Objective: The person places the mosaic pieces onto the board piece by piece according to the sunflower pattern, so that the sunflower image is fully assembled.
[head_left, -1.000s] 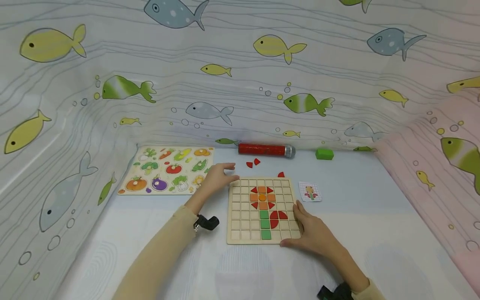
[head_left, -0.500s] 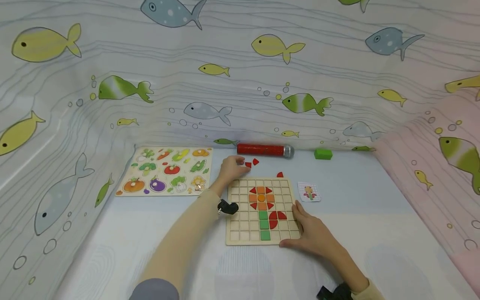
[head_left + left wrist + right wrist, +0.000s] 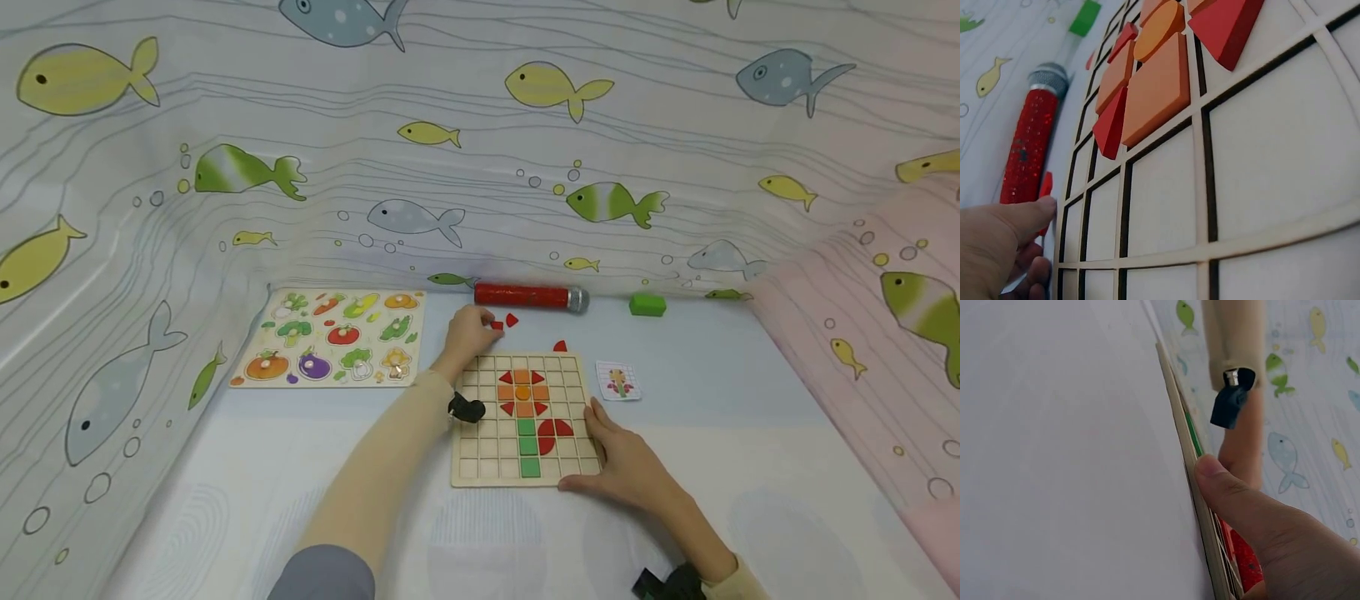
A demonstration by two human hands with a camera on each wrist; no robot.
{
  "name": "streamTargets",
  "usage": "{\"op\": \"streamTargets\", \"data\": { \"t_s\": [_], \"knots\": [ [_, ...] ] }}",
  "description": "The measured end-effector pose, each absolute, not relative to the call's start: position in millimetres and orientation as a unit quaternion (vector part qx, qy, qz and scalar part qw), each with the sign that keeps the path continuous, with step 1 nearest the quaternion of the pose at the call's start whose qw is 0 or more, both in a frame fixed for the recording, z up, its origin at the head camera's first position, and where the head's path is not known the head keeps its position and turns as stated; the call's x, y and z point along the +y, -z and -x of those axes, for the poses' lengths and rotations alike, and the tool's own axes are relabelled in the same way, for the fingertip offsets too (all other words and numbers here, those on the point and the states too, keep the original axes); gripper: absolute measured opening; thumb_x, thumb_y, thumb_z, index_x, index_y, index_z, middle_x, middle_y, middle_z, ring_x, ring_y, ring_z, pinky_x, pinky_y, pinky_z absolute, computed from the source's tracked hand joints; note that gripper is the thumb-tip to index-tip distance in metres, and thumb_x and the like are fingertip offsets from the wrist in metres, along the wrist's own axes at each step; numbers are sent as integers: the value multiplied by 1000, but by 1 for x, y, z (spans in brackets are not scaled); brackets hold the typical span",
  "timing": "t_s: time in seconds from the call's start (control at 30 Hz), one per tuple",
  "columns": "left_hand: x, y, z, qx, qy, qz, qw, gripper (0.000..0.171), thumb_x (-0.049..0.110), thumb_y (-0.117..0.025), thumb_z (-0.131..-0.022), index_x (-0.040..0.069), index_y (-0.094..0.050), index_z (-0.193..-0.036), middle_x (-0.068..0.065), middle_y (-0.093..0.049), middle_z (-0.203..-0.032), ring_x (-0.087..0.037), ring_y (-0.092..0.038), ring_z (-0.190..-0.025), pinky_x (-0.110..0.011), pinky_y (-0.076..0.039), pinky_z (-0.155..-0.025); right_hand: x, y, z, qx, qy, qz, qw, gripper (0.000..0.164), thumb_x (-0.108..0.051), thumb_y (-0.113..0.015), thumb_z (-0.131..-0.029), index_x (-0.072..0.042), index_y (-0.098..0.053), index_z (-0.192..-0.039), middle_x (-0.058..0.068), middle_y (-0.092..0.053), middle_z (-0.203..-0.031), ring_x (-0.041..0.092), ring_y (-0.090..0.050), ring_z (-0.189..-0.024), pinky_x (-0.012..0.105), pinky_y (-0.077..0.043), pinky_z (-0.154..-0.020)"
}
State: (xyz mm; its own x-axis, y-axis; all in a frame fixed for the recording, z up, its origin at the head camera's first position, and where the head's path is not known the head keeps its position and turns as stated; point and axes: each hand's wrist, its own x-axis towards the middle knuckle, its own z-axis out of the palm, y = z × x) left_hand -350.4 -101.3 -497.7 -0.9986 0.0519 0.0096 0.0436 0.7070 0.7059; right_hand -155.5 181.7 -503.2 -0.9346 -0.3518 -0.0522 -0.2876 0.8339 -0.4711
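Observation:
At the far left corner of the wooden grid board (image 3: 471, 467), my left hand (image 3: 467, 337) pinches a small red piece (image 3: 497, 325) between thumb and fingers. Its exact shape is partly hidden; in the left wrist view the thumb (image 3: 1035, 215) covers most of it. Another red piece (image 3: 512, 320) lies just to the right. My right hand (image 3: 630, 467) holds the board's right edge near the front corner, its thumb (image 3: 1213, 472) on the near edge. Orange squares, an orange disc (image 3: 522, 392), red triangles, green squares (image 3: 528, 446) and red quarter circles (image 3: 547, 446) sit in the grid.
Behind the board lies a red microphone (image 3: 525, 296), with a green block (image 3: 647, 305) to its right. A red quarter circle (image 3: 560, 346) touches or nears the far edge. A picture card (image 3: 618, 381) lies at right, a vegetable puzzle board (image 3: 255, 333) at left.
My left hand has moved right and away from me, from beside the board's corner to the red pieces, and its fingers have closed on one. The right hand stays on the board.

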Motion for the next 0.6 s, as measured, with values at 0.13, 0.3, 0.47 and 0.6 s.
{"op": "streamTargets", "data": {
  "t_s": [0.13,0.3,0.47,0.6],
  "knots": [
    [-102,498,349,925,-378,-36,-2,27,19,-80,-96,0,-79,-117,-14,-76,-118,-29,-70,-114,-44,-56,-100,182,503,155,956,233,166,69,134,-82,-82,-69,7,-38,-160,27,-29,-169,48,-43,-149,59,-49,-110],
    [-105,500,350,930,-363,-54,0,23,20,-80,-96,0,-79,-107,-14,-75,-112,-30,-70,-108,-44,-57,-95,182,503,156,955,234,165,72,135,-82,-81,-68,7,-37,-160,26,-29,-169,48,-42,-149,59,-49,-111],
    [-109,500,352,932,-351,-92,18,34,19,-78,-96,-2,-73,-123,-17,-71,-123,-32,-66,-117,-44,-54,-103,183,504,156,955,237,160,76,136,-83,-81,-68,6,-37,-161,26,-28,-170,48,-42,-150,59,-48,-111],
    [-113,498,355,934,-332,-132,31,47,13,-71,-96,-1,-66,-140,-19,-66,-130,-33,-63,-122,-44,-51,-108,183,505,157,956,235,159,77,137,-85,-80,-67,6,-37,-161,25,-28,-170,47,-42,-150,59,-48,-112]
  ]
}}
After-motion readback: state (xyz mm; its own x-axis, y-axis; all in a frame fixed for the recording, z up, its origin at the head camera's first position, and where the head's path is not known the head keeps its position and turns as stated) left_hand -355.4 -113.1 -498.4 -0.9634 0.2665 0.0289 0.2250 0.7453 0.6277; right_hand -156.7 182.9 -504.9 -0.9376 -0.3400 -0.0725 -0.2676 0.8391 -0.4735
